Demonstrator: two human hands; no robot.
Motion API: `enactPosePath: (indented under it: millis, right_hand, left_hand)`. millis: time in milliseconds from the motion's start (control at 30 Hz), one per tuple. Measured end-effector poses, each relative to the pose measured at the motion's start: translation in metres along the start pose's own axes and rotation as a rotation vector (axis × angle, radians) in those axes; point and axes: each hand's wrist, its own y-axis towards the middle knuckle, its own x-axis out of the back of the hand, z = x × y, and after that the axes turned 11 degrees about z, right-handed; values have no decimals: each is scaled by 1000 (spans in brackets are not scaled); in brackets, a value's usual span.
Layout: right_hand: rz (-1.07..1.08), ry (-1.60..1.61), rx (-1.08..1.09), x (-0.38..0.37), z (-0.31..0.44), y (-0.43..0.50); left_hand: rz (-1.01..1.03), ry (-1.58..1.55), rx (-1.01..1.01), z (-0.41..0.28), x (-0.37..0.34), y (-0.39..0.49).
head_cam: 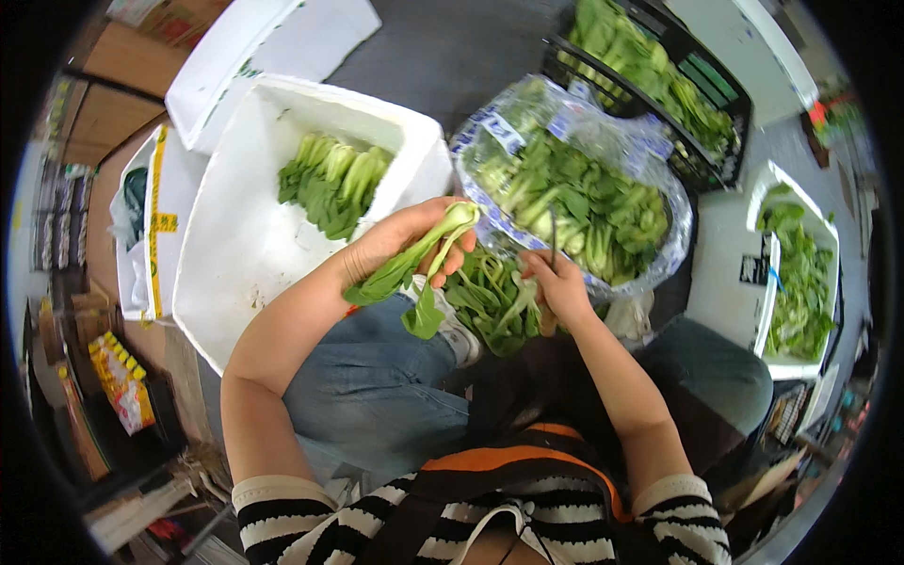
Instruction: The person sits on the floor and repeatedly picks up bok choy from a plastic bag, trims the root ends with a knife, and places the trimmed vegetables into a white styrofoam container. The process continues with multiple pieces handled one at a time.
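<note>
My left hand (395,229) holds a bok choy (452,224), its pale base towards the right and its leaves hanging over the wrist and fingers. In my right hand (565,288) is a knife (554,224), thin dark blade pointing up and away, with a brownish handle end below the fist. Loose green leaves (487,293) are heaped low between the hands. Beyond my right hand, a printed plastic bag (628,148) lies open around many bok choy (586,205). On the left, a white foam box (226,240) has a row of bok choy (335,180) against its far inner side.
A black plastic crate (635,106) of leafy greens stands at the upper right. Another foam box (727,254) with greens is at the right. Further foam boxes (318,46) stand upper left, one with yellow tape (159,226). My knees (727,374) flank the leaf heap.
</note>
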Motion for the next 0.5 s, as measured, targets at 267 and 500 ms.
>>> enactPosePath:
  millis: [267, 500]
  right_hand:
    - [-42, -116, -286, 11, -56, 5]
    - [41, -17, -545, 18, -70, 4]
  left_hand:
    - [-515, 385, -430, -61, 106, -95]
    - [-860, 892, -255, 15, 207, -21]
